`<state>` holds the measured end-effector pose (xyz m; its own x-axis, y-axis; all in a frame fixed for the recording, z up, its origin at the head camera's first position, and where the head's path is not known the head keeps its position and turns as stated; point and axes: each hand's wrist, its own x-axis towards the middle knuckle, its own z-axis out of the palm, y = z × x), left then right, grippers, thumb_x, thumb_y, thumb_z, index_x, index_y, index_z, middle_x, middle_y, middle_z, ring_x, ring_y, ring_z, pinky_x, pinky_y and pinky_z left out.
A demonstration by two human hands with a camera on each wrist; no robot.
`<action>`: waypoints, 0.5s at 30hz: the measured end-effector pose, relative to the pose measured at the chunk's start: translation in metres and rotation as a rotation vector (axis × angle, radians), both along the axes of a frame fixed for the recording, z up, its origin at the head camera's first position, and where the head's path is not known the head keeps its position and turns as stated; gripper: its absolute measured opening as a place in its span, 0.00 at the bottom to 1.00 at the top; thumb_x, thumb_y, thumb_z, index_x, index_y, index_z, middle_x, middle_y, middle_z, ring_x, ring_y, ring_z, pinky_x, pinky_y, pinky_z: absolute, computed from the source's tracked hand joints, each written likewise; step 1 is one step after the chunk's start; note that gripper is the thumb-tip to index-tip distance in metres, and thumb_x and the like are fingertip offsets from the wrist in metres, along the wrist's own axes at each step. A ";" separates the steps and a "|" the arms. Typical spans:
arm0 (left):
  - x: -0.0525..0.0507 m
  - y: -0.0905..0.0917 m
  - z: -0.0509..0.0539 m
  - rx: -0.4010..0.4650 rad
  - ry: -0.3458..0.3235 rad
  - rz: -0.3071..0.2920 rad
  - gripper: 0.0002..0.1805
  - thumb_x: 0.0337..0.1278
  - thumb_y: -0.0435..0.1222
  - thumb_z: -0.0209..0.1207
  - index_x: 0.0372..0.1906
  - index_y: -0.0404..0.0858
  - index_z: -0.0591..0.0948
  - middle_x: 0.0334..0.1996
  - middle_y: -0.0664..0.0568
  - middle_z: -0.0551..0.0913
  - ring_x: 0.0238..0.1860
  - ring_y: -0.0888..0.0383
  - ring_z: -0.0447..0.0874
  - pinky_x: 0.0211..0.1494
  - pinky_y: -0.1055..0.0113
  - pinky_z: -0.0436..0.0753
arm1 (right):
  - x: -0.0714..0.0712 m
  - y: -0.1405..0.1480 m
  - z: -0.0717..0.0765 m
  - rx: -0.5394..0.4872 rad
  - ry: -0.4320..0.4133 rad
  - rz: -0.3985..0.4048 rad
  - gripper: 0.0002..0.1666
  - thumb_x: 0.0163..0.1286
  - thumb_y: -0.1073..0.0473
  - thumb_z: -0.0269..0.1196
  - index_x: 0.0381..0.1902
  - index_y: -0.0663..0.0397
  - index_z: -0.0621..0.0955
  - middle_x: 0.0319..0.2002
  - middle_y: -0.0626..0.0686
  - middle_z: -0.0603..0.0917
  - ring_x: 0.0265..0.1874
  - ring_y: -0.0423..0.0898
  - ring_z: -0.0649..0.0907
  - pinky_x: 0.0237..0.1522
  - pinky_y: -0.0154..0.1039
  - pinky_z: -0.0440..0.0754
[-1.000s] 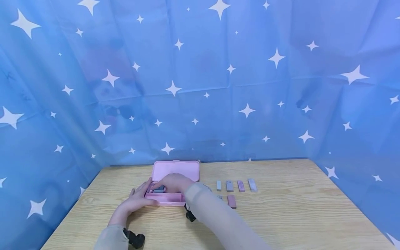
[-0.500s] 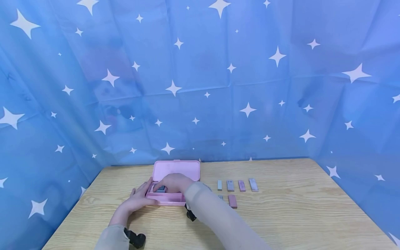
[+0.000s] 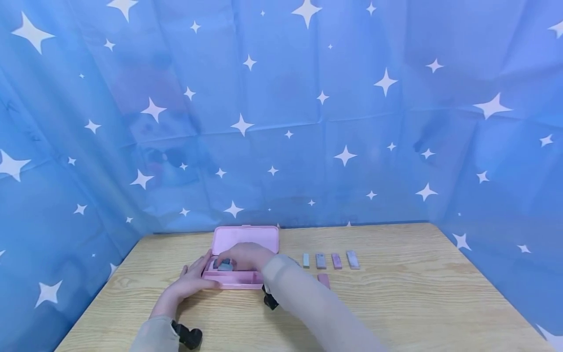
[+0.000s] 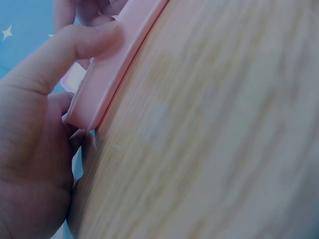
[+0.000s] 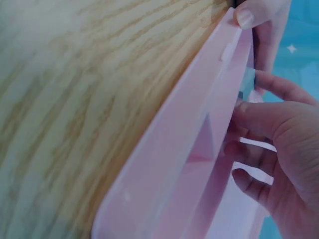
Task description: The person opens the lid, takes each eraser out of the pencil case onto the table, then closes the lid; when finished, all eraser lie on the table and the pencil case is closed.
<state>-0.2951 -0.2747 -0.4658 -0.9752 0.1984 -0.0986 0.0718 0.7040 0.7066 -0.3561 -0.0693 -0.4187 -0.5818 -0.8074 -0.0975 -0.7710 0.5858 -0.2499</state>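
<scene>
A pink pencil case (image 3: 237,286) lies with its lid (image 3: 246,238) raised at the back of the table. My left hand (image 3: 190,283) holds its left end, the thumb on the front wall and the fingers round the side, as the left wrist view shows too. My right hand (image 3: 248,256) reaches into the rear compartment. Between its thumb and index finger it pinches a small grey-green block (image 3: 226,267). In the right wrist view this block (image 5: 248,82) looks pale and is partly hidden by the fingers. A darker piece lies just left of it in the case.
To the right of the case, several small flat blocks lie in a row, among them a pale green one (image 3: 306,260), a grey-blue one (image 3: 321,261) and a purple one (image 3: 336,260). A pink block (image 3: 324,280) lies nearer. A starry blue curtain (image 3: 290,186) surrounds the wooden table (image 3: 418,293).
The grey-green block in my right fingers has shifted and tilted, showing a lighter face. My right fingers have moved slightly; the left hand stays on the case.
</scene>
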 end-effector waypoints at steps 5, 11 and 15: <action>-0.001 0.000 -0.001 -0.009 -0.009 0.011 0.64 0.42 0.54 0.71 0.78 0.39 0.43 0.75 0.34 0.45 0.74 0.35 0.37 0.68 0.36 0.25 | -0.001 0.010 0.004 -0.045 -0.006 -0.005 0.29 0.64 0.66 0.66 0.57 0.27 0.79 0.38 0.39 0.81 0.37 0.34 0.77 0.48 0.29 0.76; -0.002 0.000 -0.002 -0.017 -0.003 0.028 0.65 0.40 0.55 0.71 0.78 0.38 0.44 0.75 0.34 0.46 0.74 0.34 0.37 0.68 0.35 0.25 | -0.002 0.026 0.013 -0.062 0.006 0.033 0.28 0.64 0.68 0.64 0.57 0.36 0.79 0.40 0.42 0.82 0.39 0.35 0.79 0.47 0.28 0.76; -0.001 0.000 -0.001 -0.013 -0.002 0.024 0.65 0.40 0.55 0.71 0.78 0.38 0.44 0.75 0.33 0.46 0.74 0.34 0.37 0.68 0.35 0.25 | -0.002 0.037 0.020 -0.074 -0.004 0.047 0.27 0.64 0.69 0.63 0.58 0.40 0.78 0.43 0.43 0.83 0.42 0.36 0.80 0.47 0.27 0.76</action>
